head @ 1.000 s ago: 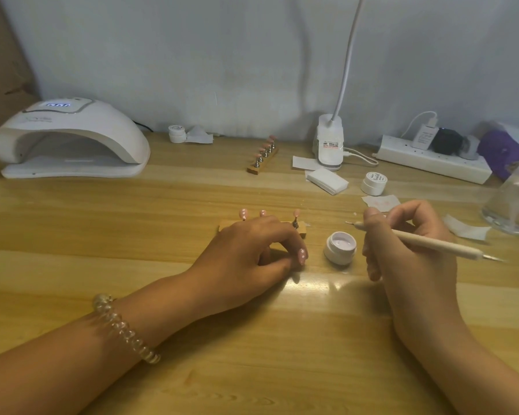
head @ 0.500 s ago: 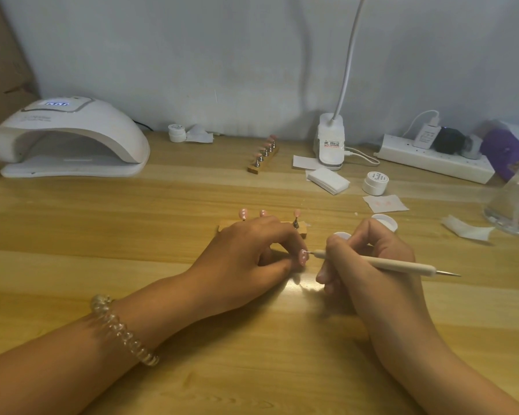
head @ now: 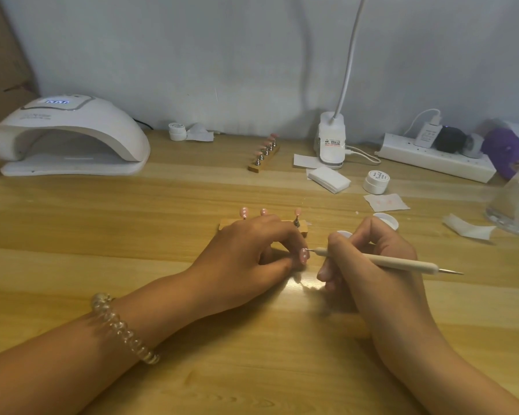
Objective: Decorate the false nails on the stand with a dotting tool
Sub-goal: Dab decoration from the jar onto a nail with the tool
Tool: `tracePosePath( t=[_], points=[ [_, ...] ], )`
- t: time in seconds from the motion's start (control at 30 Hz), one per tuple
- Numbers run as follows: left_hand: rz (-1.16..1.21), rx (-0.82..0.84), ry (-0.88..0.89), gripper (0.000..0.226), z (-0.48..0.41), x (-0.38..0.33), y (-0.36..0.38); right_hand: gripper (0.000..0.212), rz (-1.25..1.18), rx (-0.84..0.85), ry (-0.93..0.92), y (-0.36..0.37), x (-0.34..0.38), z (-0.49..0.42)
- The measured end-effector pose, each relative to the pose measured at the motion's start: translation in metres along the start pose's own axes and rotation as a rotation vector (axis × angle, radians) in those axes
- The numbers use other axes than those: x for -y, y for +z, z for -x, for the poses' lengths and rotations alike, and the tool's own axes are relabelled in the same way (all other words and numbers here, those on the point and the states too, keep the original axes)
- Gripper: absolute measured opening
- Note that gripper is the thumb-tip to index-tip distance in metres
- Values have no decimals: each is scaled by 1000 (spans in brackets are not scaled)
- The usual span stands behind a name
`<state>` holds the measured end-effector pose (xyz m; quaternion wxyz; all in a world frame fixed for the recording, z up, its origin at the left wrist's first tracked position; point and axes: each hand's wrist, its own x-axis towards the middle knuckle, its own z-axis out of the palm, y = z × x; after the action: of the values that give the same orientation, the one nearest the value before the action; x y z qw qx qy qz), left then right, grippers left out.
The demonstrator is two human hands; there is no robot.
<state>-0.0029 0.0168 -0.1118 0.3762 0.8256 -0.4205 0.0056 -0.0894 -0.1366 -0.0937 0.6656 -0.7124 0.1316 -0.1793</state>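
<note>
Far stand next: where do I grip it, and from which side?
Pinch the far stand low on its wooden base, across the two long sides, coming in from its near end. The bar is narrow and slanted away, and pink nails on pegs line its top, so a grasp from above would likely knock them.

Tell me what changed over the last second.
The right hand carried the dotting tool leftward from beside the open white pot, and its tip now meets the pink false nail. The left hand kept pinching that nail in its fingers; the stand did not move.
</note>
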Motion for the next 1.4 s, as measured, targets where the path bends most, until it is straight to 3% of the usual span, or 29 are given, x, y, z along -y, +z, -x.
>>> tracePosePath(
  t=[0.57,1.4],
  points=[
    [7,1,5,11,0,-3,-1,34,-105,-55,-55,-3,0,0],
    [7,4,-12,8,0,-4,-1,19,34,12,-42,-2,-4,-1]
  ],
)
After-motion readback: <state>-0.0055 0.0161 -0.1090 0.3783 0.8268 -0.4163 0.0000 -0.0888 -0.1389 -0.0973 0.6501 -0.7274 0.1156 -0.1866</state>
